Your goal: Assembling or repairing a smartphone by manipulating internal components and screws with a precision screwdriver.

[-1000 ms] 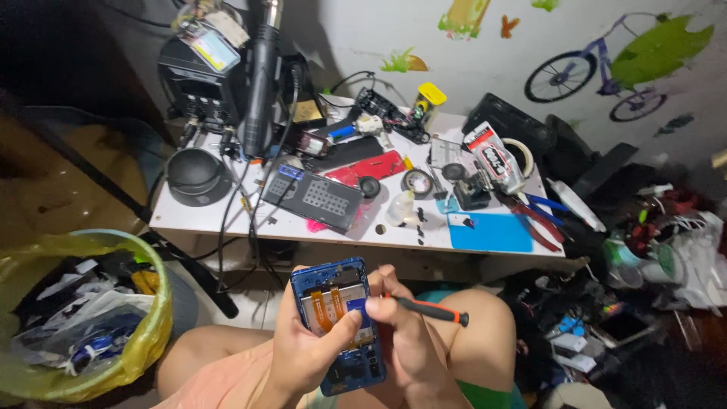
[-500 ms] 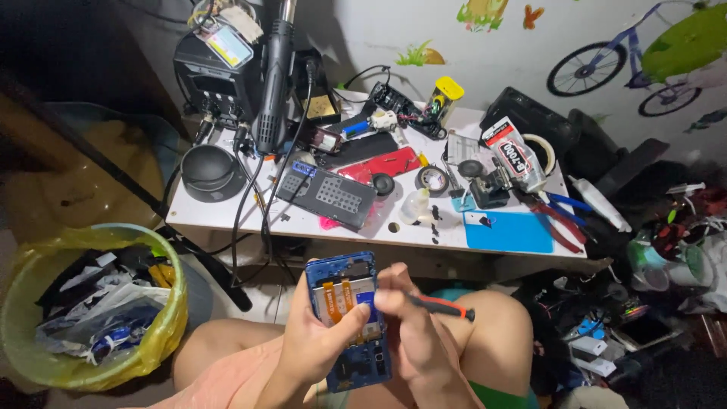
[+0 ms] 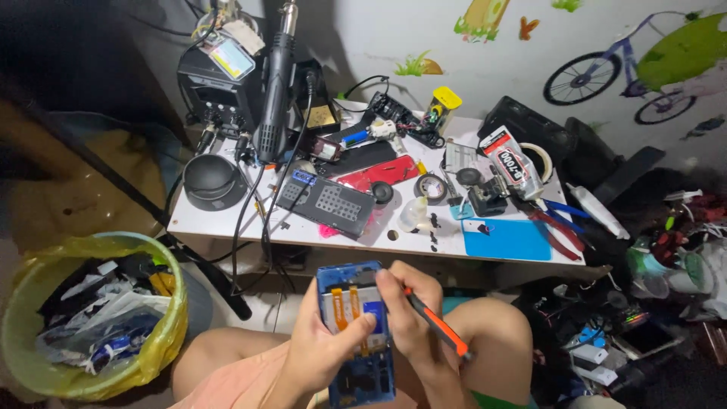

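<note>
The opened blue phone (image 3: 356, 333) is held over the lap, at 6 o'clock from the white workbench (image 3: 212, 223); it is cradled from below by the left hand (image 3: 322, 352), fingers curled round its left edge and thumb laid across the exposed board. The black-and-orange screwdriver (image 3: 435, 326) is pinched closed in the right hand (image 3: 405, 314), its shaft running toward 4 o'clock, its tip hidden behind the fingers. The step in hand is judged to be work on the phone's interior; steady, upright tip pressure is called for next.
</note>
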